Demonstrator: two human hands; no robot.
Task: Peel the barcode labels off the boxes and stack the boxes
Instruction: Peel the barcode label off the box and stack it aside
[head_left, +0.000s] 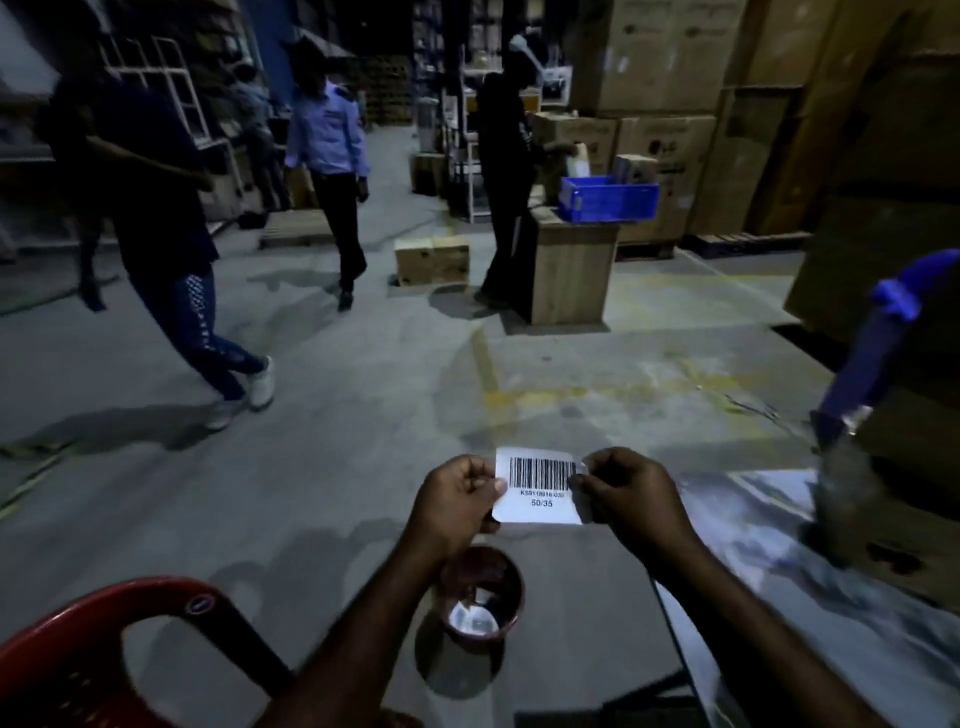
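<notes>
Obs., head view, dim warehouse aisle.

- Left grip (457, 501): clenched on the left edge of a white rectangular paper barcode label (540, 488), thumb lying on the printed face and fingers curled behind it.
- Right grip (636, 499): pinching the label's right edge near the upper corner, fingers curled.
- Label: held flat between both grips in the air above the grey concrete floor (363, 467), low centre of view. Black bars face the camera, with "50/35" printed below them. It touches no box.
- Boxes: a stack of large brown cardboard boxes (660, 62) stands far right at the back. A pair of small brown cardboard boxes (431, 259) sits on the floor mid-aisle. Both are well apart from the label.
- Below the grips: a round dark-red cup with a shiny inside (480, 597) stands on the floor.
- Lower left: the curved back of a red plastic chair (104, 639).
- Lower right: a shiny metal sheet surface (779, 597), with a blue handle (883, 353) rising beside it.
- Background: a blue plastic crate (608, 200) rests on a wooden counter (571, 275), and a person in dark clothes (506, 208) stands against that counter. Two other people are mid-stride at left; details are blurred.
</notes>
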